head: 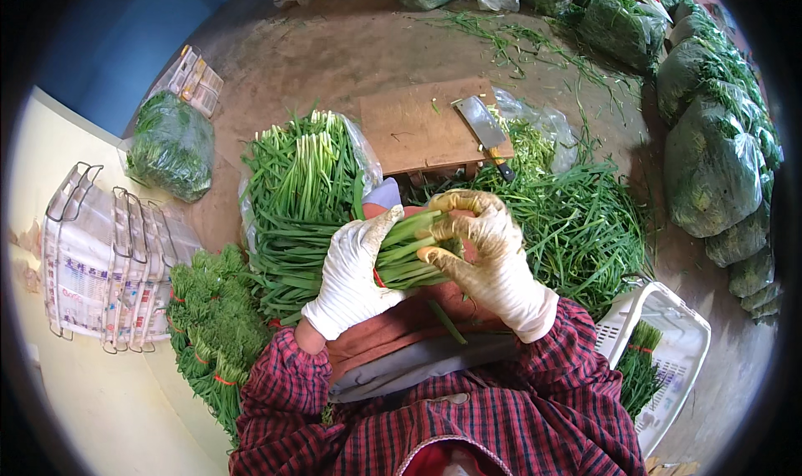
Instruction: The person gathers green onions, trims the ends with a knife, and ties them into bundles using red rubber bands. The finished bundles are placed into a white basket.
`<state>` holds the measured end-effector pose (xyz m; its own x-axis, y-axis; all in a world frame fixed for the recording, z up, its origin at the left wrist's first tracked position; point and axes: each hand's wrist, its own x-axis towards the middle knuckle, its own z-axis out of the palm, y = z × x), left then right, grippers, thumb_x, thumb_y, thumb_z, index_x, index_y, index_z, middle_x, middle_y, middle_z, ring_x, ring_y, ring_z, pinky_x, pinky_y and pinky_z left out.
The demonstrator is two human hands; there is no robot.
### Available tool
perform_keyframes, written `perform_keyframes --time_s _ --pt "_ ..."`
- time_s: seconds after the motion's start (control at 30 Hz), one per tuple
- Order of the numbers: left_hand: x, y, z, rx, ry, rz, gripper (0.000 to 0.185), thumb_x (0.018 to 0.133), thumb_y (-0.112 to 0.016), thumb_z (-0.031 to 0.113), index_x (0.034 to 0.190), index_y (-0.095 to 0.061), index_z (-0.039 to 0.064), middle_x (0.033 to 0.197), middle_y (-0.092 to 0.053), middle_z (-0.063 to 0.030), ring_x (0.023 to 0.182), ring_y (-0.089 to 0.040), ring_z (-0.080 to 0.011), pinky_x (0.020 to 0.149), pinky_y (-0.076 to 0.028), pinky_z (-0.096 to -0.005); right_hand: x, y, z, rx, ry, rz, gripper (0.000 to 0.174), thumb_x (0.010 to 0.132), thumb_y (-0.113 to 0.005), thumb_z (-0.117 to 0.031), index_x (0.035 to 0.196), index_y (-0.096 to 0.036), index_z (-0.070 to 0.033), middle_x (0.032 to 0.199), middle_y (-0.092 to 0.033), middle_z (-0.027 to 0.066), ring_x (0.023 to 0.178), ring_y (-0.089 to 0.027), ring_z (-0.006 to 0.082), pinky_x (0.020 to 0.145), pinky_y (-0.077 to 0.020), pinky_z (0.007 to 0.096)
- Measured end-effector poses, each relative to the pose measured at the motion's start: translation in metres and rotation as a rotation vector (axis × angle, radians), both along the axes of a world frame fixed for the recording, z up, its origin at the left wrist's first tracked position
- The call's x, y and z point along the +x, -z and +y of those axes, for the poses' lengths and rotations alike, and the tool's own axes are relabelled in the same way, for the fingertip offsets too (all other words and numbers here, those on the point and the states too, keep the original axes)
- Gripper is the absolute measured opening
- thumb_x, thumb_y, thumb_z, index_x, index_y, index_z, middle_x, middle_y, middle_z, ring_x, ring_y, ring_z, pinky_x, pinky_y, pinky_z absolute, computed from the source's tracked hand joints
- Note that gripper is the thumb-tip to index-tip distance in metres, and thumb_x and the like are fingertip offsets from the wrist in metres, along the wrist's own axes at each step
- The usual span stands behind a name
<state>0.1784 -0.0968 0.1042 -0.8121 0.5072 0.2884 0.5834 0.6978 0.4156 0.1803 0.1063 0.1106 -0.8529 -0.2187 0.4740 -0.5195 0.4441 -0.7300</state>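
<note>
My left hand (356, 268), in a white glove, grips a bunch of long green stalks (404, 244), probably garlic chives. A red band (378, 278) circles the bunch just by that palm. The pale stem ends point right, and the dark leaves trail left. Around the stem ends curl the thumb and fingers of my right hand (485, 250), whose glove is stained yellow-brown. The bunch is held above my lap, which a reddish-brown cloth (382, 335) covers. A loose leaf (447, 321) lies on the cloth.
Ahead, a cleaver (481, 123) rests on a wooden board (410, 122). Stacked stalks (307, 163) lie left of it, loose leaves (583, 225) right. Banded feathery bunches (213, 313) sit at my left; a white plastic basket (680, 363) stands right. Filled bags (708, 163) line the far right.
</note>
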Motion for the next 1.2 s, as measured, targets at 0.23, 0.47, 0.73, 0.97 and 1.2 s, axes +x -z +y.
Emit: perform_keyframes --time_s 0.23,0.47,0.73,0.97,1.2 --pt "0.000 0.002 0.003 -0.058 0.017 0.014 0.092 0.056 -0.079 0.032 0.134 -0.035 0.007 0.122 -0.051 -0.0134 0.110 -0.048 -0.0305 0.096 -0.034 -0.0434 0.003 0.005 0.004 -0.182 -0.022 -0.104 0.021 0.065 -0.075 -0.006 0.084 -0.067 -0.009 0.107 -0.061 0.0074 0.105 -0.052 0.0279 0.091 -0.0405 0.0393" --pt "-0.002 0.005 0.011 -0.116 -0.001 0.043 0.094 0.057 -0.078 0.034 0.134 -0.033 0.005 0.121 -0.051 -0.0144 0.110 -0.049 -0.0299 0.099 -0.031 -0.0456 -0.002 0.010 0.011 -0.135 0.027 0.004 0.019 0.064 -0.075 -0.006 0.080 -0.066 -0.010 0.108 -0.062 0.0037 0.109 -0.052 0.0261 0.093 -0.0407 0.0387" --pt "-0.006 -0.001 0.004 -0.125 -0.024 0.070 0.103 0.050 -0.084 0.029 0.135 -0.031 0.003 0.123 -0.050 -0.0162 0.110 -0.049 -0.0347 0.098 -0.035 -0.0439 0.019 -0.029 0.111 -0.429 0.201 -0.178 0.009 0.074 -0.068 -0.007 0.083 -0.069 -0.005 0.108 -0.060 0.0124 0.108 -0.053 0.0226 0.094 -0.0409 0.0353" --pt "-0.024 -0.010 -0.025 0.191 -0.013 -0.169 0.097 0.057 -0.085 0.027 0.135 -0.033 0.004 0.123 -0.052 -0.0167 0.112 -0.052 -0.0263 0.096 -0.041 -0.0354 0.047 -0.002 0.275 -0.806 0.549 -0.040 0.031 0.087 -0.059 -0.022 0.110 -0.060 -0.001 0.113 -0.059 0.0067 0.103 -0.053 0.0129 0.091 -0.0398 0.0268" --pt "-0.055 -0.033 -0.071 0.681 -0.049 -0.606 0.072 0.069 -0.075 0.019 0.130 -0.040 0.000 0.122 -0.052 -0.0081 0.111 -0.049 -0.0173 0.097 -0.037 -0.0307 0.034 0.135 0.241 -0.537 0.743 -0.445 0.042 0.088 -0.060 -0.021 0.125 -0.049 -0.002 0.117 -0.057 0.0078 0.107 -0.052 0.0161 0.091 -0.0398 0.0261"
